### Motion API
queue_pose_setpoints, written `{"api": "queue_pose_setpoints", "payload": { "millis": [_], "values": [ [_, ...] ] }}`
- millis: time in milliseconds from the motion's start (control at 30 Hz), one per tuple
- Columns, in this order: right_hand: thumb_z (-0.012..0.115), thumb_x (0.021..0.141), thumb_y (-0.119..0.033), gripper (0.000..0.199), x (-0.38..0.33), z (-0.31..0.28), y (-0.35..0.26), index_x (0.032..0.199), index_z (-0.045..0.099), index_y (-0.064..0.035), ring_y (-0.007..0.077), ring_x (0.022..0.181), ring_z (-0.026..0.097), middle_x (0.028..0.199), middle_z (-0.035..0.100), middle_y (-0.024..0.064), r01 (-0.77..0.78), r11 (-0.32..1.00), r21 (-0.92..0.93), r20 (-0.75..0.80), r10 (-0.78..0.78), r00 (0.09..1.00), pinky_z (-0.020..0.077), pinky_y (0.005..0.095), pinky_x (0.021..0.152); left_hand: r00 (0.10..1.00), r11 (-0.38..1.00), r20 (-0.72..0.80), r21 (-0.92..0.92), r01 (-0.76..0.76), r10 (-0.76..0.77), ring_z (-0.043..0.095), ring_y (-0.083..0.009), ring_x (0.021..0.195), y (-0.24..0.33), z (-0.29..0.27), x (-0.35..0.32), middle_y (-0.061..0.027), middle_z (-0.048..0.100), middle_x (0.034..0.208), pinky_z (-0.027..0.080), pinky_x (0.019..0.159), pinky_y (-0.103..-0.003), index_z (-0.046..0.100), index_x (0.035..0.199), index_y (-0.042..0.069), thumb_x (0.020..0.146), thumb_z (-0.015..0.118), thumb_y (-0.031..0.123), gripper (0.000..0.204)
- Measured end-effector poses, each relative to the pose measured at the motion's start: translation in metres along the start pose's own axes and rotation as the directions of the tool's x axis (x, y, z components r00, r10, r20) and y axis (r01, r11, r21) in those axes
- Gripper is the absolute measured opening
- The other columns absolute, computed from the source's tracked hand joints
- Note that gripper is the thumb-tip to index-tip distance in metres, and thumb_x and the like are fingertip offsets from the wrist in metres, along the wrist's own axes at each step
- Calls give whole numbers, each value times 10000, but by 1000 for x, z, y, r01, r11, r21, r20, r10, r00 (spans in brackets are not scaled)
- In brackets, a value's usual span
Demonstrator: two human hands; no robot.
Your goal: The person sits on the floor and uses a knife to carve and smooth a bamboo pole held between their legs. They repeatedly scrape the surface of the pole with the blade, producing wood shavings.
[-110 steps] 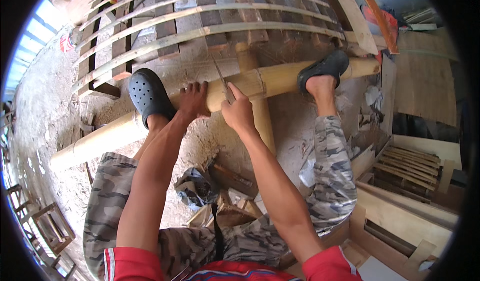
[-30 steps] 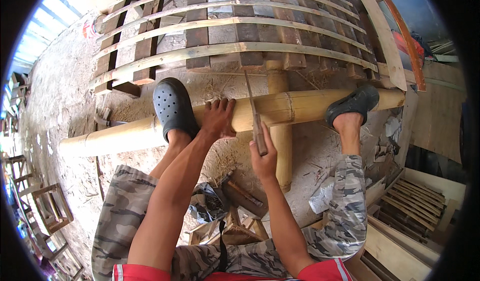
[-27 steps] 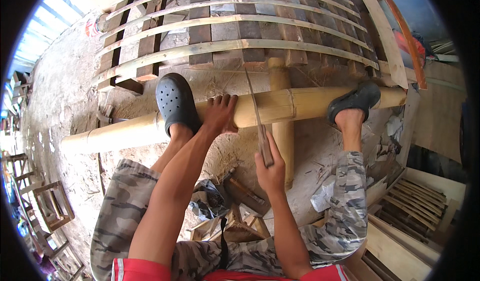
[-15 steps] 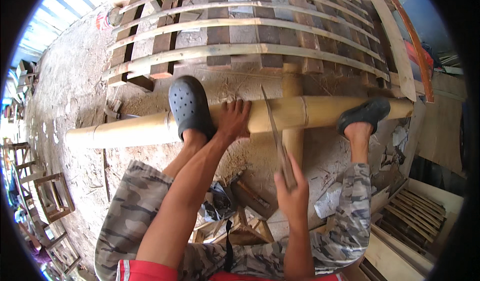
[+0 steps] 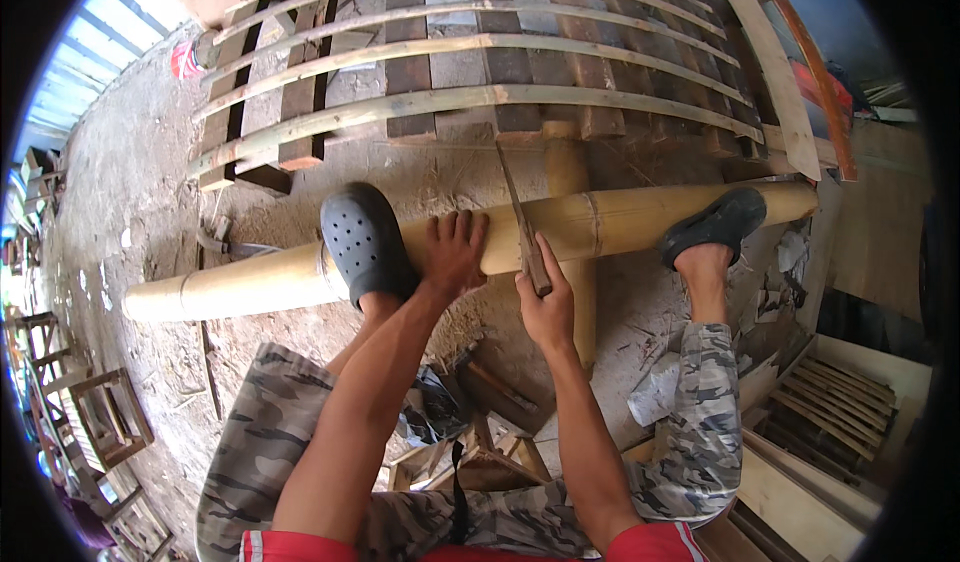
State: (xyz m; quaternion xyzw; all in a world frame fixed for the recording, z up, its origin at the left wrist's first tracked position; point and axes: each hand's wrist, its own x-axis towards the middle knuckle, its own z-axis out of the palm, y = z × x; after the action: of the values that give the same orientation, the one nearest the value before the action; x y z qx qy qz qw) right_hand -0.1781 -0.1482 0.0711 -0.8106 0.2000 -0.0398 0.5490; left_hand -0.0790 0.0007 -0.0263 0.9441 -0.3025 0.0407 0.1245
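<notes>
A thick yellow bamboo pole lies crosswise in front of me. My left hand rests flat on top of it, fingers slightly apart, just right of the grey clog on my left foot. Wrapped round the wooden handle of a handsaw is my right hand. The saw's thin blade lies across the pole between my left hand and a pole joint, its tip pointing away from me. A dark clog on my right foot presses on the pole's right part.
Beyond the pole is a rack of bamboo strips over wooden blocks. A second bamboo piece runs beneath the pole. Between my legs are a black plastic bag and a hammer-like tool. A slatted wooden crate stands at right.
My right hand has moved away from me with the saw, so its handle is now close to the pole. My left hand stays on the pole. The whole view has shifted slightly.
</notes>
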Motion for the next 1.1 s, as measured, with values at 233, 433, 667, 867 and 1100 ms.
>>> {"api": "queue_pose_setpoints", "payload": {
  "millis": [233, 433, 667, 867, 1100],
  "values": [
    [655, 963, -58, 648, -3, 8, 7, 1575, 447, -92, 214, 1304, 598, 1474, 601, 169, 34, 997, 71, -24, -33, 999, 448, 314, 1082, 997, 1000, 73, -25, 0, 2, 481, -362, 1344, -8, -7, 9, -176, 512, 1430, 353, 1124, -613, 431, 1493, 94, 519, 939, 408, 1143],
    [667, 977, -96, 639, 9, 4, -23, 1575, 442, -89, 239, 1330, 587, 1478, 598, 168, -138, 990, -25, 2, 138, 990, 433, 329, 1106, 996, 1000, 92, -18, -7, 9, 481, -363, 1350, -6, -11, 8, -176, 508, 1437, 347, 1128, -618, 426, 1496, 97, 526, 946, 403, 1141],
    [648, 996, -125, 632, -19, 6, 32, 1571, 413, -10, 283, 1420, 516, 1529, 541, 205, 127, 991, 49, -51, -124, 991, 404, 359, 1146, 999, 1000, 47, -4, -4, 4, 481, -377, 1339, -1, -3, 8, -181, 501, 1450, 352, 1122, -617, 432, 1492, 102, 516, 945, 405, 1144],
    [672, 980, -163, 654, -11, 0, -14, 1576, 424, -61, 309, 1387, 549, 1496, 572, 202, -2, 1000, 5, -12, 2, 1000, 427, 368, 1126, 999, 1000, 48, 10, -12, 11, 482, -378, 1345, -9, -2, 11, -181, 518, 1447, 346, 1126, -622, 447, 1497, 103, 516, 942, 434, 1147],
    [654, 979, -156, 621, -26, -2, -12, 1562, 452, -88, 382, 1367, 560, 1477, 570, 243, 2, 999, -47, -40, -4, 999, 467, 414, 1100, 999, 1000, 45, 12, -1, 0, 465, -375, 1364, -1, 0, 2, -181, 499, 1477, 334, 1139, -622, 444, 1513, 122, 496, 951, 462, 1186]
  ]
}}
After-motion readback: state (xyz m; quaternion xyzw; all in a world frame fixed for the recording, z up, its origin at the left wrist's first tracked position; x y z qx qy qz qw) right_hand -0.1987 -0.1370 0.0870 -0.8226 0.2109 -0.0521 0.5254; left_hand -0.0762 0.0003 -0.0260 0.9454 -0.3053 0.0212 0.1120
